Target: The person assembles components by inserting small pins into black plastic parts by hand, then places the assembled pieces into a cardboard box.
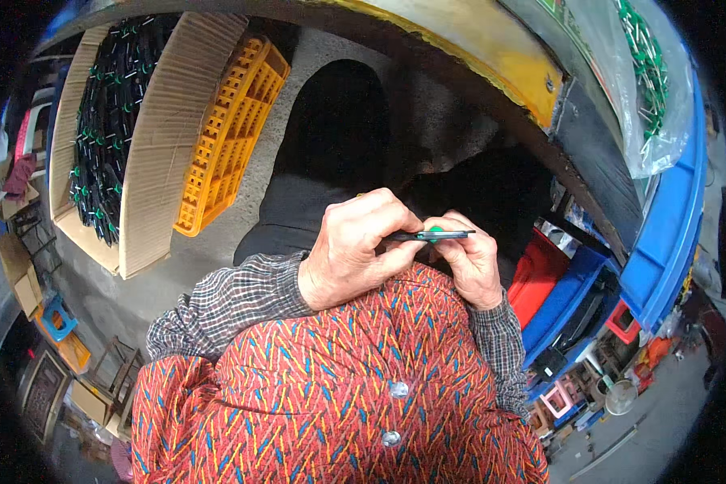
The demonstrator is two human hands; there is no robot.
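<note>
My left hand (355,250) is closed around one end of a slim black piece with a thin metallic strip (460,234), held level in front of my apron. From the other side, the fingertips of my right hand (473,262) pinch the same piece around a small green bit (435,232) on it. The two hands almost touch, and the fingers cover much of the piece, so its exact kind does not show. To the left, an open cardboard box (165,121) is filled with many black pieces (109,153) that carry green bits and metal ends.
A yellow plastic crate (226,145) leans beside the box. A yellow-edged work table (492,60) spans the far side. At right, a clear bag (669,133) of green pieces with metallic pins lies in a blue tray (665,234). Below are red and blue bins (569,294).
</note>
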